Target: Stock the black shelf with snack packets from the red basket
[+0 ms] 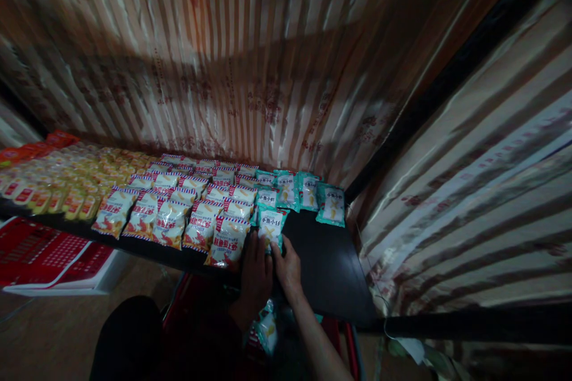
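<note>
Both of my hands rest at the front of a dark shelf (pixel 326 268) on a teal and white snack packet (pixel 270 224). My left hand (pixel 256 277) lies with fingers stretched forward along the packet's left edge, beside a red, white and blue striped packet (pixel 226 242). My right hand (pixel 287 265) touches the packet's lower right corner with its fingertips; whether it pinches the packet is hard to tell in the dim light. More teal packets (pixel 331 205) lie behind, in a row.
Rows of striped packets (pixel 170 223) and yellow packets (pixel 71 190) fill the shelf leftward. A striped curtain (pixel 250 53) hangs behind and to the right. Below the shelf sits a red basket (pixel 196 303) with another teal packet (pixel 267 327). A red and white box (pixel 49 262) lies lower left.
</note>
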### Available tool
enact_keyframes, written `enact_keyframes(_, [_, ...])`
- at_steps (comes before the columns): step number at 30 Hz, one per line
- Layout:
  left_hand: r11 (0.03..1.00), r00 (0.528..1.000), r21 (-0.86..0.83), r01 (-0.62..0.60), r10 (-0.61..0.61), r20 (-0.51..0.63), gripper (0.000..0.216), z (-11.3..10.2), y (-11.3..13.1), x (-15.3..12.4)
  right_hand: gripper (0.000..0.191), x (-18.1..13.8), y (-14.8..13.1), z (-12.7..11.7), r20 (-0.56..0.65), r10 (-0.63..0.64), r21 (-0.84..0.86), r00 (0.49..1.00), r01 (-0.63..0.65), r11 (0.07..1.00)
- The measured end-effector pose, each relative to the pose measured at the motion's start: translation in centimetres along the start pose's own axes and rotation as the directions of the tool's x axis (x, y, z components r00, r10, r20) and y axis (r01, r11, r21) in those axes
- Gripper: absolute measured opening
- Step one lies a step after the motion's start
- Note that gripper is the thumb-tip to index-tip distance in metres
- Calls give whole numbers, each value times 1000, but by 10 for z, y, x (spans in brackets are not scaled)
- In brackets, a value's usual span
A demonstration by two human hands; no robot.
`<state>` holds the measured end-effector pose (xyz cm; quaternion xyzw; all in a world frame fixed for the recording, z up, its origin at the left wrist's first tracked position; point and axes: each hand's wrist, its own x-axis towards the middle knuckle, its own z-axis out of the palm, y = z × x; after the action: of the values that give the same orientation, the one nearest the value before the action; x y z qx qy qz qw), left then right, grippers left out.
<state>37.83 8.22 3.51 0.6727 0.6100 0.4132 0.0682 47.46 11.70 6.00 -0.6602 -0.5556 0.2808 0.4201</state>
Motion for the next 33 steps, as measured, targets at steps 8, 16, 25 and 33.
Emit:
enact_keyframes(8, [999,999,15,-49,49,17,48,2,-4,10,55,12,0,4,-15,-2,59,1000,3,998])
enact_keyframes(16, [999,999,32,-27,26,26,47,4,-4,17,56,18,-1,7,20,-6,88,1000,4,996])
enact_keyframes(25, [999,1000,32,-19,19,4,48,3,-4,16,51,21,6,10,44,-67,130,997,61,990])
enact_keyframes(33, [997,999,68,-37,38,-10,48,5,-3,14,53,23,5,8,11,-76,50,997,75,996])
